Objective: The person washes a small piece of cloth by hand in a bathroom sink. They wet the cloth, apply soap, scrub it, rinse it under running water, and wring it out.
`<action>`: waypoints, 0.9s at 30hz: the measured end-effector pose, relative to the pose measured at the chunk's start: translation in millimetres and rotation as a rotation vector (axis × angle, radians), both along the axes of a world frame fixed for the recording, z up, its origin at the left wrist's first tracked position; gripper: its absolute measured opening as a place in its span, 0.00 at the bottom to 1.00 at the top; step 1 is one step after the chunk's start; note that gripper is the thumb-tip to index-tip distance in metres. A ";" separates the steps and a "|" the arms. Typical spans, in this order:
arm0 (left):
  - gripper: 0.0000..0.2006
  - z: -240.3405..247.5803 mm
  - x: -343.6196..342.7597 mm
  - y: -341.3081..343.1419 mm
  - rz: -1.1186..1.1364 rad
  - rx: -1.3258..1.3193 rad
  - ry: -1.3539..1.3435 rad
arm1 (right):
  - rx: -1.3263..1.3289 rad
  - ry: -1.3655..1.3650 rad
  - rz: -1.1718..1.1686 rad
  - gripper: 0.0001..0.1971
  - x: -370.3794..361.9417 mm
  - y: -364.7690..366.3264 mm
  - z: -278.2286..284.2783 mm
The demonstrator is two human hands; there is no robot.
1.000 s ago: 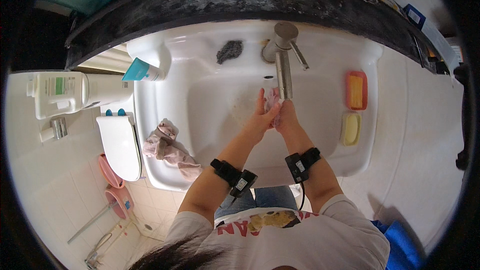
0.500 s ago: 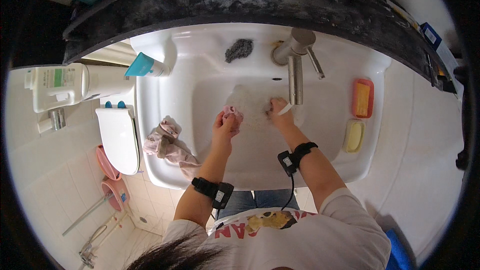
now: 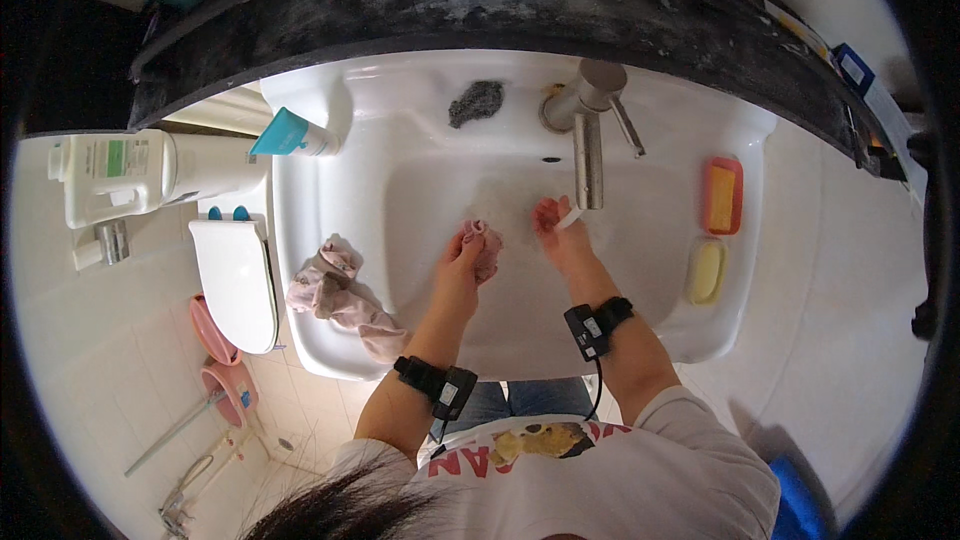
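My left hand [image 3: 464,268] is closed around a bunched pink cloth [image 3: 487,250] over the middle of the white sink [image 3: 400,190]. Just below the spout of the metal faucet [image 3: 590,155], my right hand [image 3: 561,230] is turned palm up with loosely curled fingers, and I see nothing in it. A thin white stream from the spout meets this hand near the thumb. Cloudy, sudsy water lies in the basin around both hands. Another pink cloth [image 3: 345,305], with brownish stains, drapes over the sink's left front rim.
On the right rim sit an orange soap bar in a red dish [image 3: 723,195] and a yellow soap bar [image 3: 708,272]. A dark scrubber [image 3: 476,103] lies behind the basin. At the left stand a teal-capped tube [image 3: 295,132] and a white jug [image 3: 115,175]. A dark shelf [image 3: 480,15] overhangs the back.
My left hand has shifted slightly right with the pink cloth. My right hand has turned its palm upward under the spout, its fingers lifted from the suds.
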State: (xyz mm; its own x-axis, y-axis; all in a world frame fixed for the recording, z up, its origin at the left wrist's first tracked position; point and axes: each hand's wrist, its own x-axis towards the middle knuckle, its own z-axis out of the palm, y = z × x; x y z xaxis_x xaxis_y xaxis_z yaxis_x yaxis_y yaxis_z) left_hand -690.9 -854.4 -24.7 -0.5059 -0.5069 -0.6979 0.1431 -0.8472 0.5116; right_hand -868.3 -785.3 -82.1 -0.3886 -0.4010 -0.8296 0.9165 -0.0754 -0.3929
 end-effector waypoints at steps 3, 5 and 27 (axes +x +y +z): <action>0.14 3.1 -22.3 3.4 0.027 0.094 0.054 | -0.195 -0.243 -0.193 0.15 2.1 3.4 18.3; 0.16 6.0 -41.1 5.3 -0.008 0.155 0.169 | -0.330 -0.431 -0.299 0.15 -1.8 10.3 36.3; 0.24 31.2 -109.1 -6.5 -0.092 0.025 0.197 | -0.167 -0.002 -0.097 0.14 -30.0 26.4 154.4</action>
